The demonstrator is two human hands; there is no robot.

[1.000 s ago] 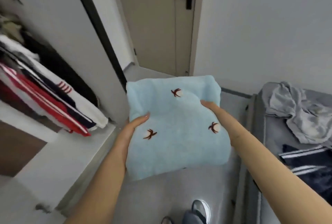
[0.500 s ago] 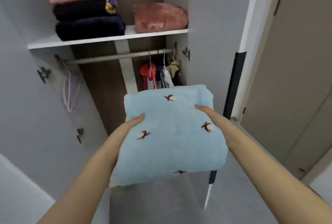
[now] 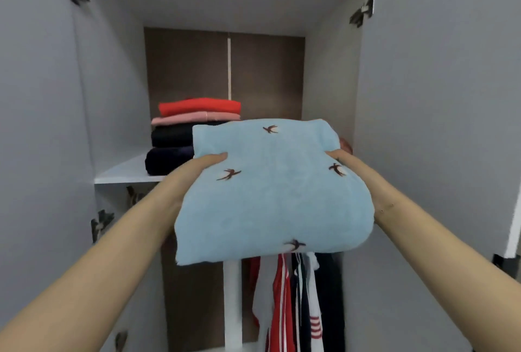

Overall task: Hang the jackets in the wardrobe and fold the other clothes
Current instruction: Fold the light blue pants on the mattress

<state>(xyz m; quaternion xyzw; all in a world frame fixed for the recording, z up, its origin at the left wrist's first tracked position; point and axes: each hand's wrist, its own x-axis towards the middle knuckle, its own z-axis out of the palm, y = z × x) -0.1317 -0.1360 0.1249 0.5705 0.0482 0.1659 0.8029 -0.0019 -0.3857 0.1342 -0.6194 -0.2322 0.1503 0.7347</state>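
Observation:
A folded light-blue garment (image 3: 270, 191) with small dark bird motifs is held up in front of the open wardrobe, level with its upper shelf (image 3: 127, 171). My left hand (image 3: 197, 171) grips the garment's left side with the thumb lying on top. My right hand (image 3: 348, 164) grips its right side the same way. The fingers of both hands are hidden beneath the cloth. The garment's far edge reaches over the shelf's front, beside a stack of folded clothes (image 3: 180, 137) in red, pink, black and navy.
Jackets (image 3: 296, 309) in red, white and navy hang below the shelf at the right. A pinkish item (image 3: 346, 145) peeks out behind the garment on the shelf's right. The wardrobe doors (image 3: 42, 154) stand open on both sides, with hinges showing.
My view has swung from the room and bed to the wardrobe interior. Both hands have lifted the blue garment up to shelf height and closer to the shelf.

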